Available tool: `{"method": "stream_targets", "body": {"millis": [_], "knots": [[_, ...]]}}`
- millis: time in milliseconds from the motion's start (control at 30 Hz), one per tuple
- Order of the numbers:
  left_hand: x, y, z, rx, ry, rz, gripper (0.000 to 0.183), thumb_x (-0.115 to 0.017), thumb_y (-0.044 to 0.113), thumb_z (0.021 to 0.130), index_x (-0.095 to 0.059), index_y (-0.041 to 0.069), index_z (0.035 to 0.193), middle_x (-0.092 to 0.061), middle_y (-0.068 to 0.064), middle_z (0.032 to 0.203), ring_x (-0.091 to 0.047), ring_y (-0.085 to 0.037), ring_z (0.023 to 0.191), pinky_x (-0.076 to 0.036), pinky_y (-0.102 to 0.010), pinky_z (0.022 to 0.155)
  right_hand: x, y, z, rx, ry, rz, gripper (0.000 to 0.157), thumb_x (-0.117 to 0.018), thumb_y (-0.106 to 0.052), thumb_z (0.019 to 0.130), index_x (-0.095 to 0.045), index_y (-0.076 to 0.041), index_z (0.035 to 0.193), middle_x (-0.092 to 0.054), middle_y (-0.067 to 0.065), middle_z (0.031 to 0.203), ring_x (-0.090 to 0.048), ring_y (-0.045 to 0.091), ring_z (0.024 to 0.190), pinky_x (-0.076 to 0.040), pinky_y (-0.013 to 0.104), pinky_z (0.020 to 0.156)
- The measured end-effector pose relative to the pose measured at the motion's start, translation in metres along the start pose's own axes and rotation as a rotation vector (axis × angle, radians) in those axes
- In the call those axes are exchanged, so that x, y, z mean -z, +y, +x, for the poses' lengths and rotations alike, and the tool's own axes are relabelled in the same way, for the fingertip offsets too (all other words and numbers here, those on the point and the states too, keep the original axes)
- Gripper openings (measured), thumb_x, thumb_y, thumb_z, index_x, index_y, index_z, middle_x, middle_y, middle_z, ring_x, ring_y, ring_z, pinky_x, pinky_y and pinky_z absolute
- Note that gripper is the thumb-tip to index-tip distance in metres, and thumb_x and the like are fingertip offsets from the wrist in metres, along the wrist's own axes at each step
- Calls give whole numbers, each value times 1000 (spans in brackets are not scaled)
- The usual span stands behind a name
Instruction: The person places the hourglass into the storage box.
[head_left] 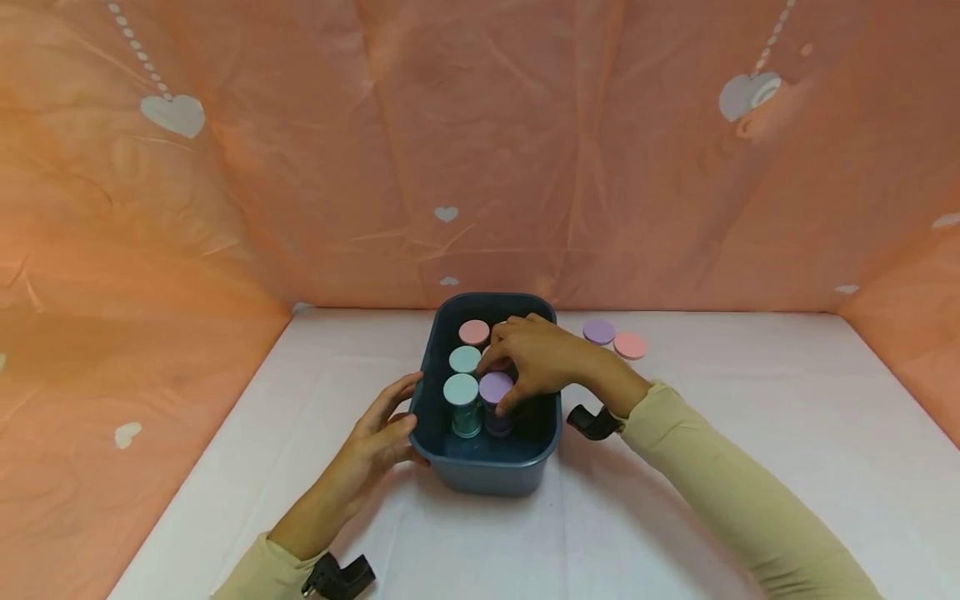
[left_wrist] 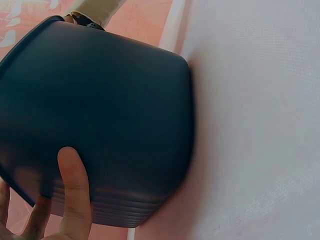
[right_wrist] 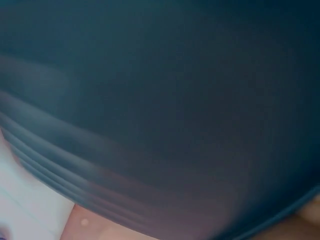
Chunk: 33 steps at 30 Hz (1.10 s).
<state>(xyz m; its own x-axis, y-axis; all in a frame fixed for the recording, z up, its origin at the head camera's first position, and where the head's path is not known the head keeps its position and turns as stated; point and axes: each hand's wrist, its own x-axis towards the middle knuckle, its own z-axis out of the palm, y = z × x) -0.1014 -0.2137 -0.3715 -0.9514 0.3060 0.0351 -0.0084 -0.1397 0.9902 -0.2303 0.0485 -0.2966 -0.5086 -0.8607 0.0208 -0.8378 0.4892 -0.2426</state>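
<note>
A dark blue plastic bin (head_left: 487,477) stands on the white-covered table. Inside it are small jars, among them a front jar with a mint lid (head_left: 461,389), another mint lid (head_left: 465,359) behind it and a pink lid (head_left: 474,332) farther back. My right hand (head_left: 543,354) reaches over the bin's right rim and pinches a purple-lidded jar (head_left: 496,387), thumb on its near right side, fingertips behind the lid. The hand covers part of the jars behind. My left hand (head_left: 375,437) rests against the bin's left outer wall, its thumb (left_wrist: 75,195) straight along the surface.
Just right of the bin's far end are a purple lid (head_left: 599,332) and a pink lid (head_left: 630,345). Orange sheeting (head_left: 495,150) with pale hearts hangs behind and at both sides of the table. The bin's wall fills most of the right wrist view.
</note>
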Motion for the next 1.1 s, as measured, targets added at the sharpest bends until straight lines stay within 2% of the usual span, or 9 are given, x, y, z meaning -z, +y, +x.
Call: {"method": "stream_targets", "body": {"millis": [167, 267, 400, 600, 733, 900, 1100], "knots": [[-1, 0, -1, 2, 8, -5, 51, -44, 17, 104, -31, 21, 153, -24, -13, 151, -56, -30, 109, -56, -46, 83, 6, 2, -5, -19, -4, 96, 49, -87, -46, 73, -73, -29, 117, -57, -3, 99, -48, 18, 100, -32, 39, 89], [-2, 1, -1, -1, 0, -6, 51, -43, 17, 104, -31, 20, 153, -24, -12, 151, -58, -31, 106, -56, -46, 83, 7, 5, -14, -45, 31, 151, 52, -87, -44, 73, -73, -28, 120, -58, -3, 102, -50, 20, 104, -34, 37, 88], [-1, 2, -1, -6, -13, 5, 51, -43, 17, 105, -30, 20, 154, -25, -10, 151, -58, -28, 107, -56, -48, 83, 6, 11, -31, -90, 141, 252, 51, -86, -41, 75, -72, -25, 122, -59, -4, 108, -51, 19, 109, -39, 38, 92], [-1, 3, -1, 0, -8, 24, 50, -43, 19, 105, -31, 21, 153, -28, -7, 150, -57, -24, 108, -56, -47, 82, 5, 21, -60, -202, 329, 408, 43, -82, -37, 81, -71, -24, 120, -60, -1, 118, -51, 19, 119, -36, 50, 107], [0, 3, -1, -1, -6, 23, 50, -44, 18, 104, -31, 21, 153, -28, -6, 150, -56, -23, 108, -56, -47, 82, 3, 32, -80, -273, 398, 483, 41, -81, -33, 82, -70, -25, 121, -61, -1, 121, -55, 20, 118, -41, 51, 106], [-1, 2, -1, -1, -11, 19, 50, -44, 18, 104, -31, 21, 153, -29, -6, 149, -56, -25, 109, -56, -48, 82, 0, 48, -101, -306, 447, 461, 39, -79, -26, 85, -69, -19, 122, -64, 4, 120, -61, 22, 112, -45, 49, 100], [-1, 2, -2, -20, -18, 21, 50, -43, 18, 105, -31, 21, 154, -28, -7, 149, -58, -24, 105, -56, -47, 82, 3, 62, -112, -319, 470, 420, 38, -78, -24, 87, -69, -12, 122, -66, 8, 121, -56, 24, 111, -40, 46, 92]]}}
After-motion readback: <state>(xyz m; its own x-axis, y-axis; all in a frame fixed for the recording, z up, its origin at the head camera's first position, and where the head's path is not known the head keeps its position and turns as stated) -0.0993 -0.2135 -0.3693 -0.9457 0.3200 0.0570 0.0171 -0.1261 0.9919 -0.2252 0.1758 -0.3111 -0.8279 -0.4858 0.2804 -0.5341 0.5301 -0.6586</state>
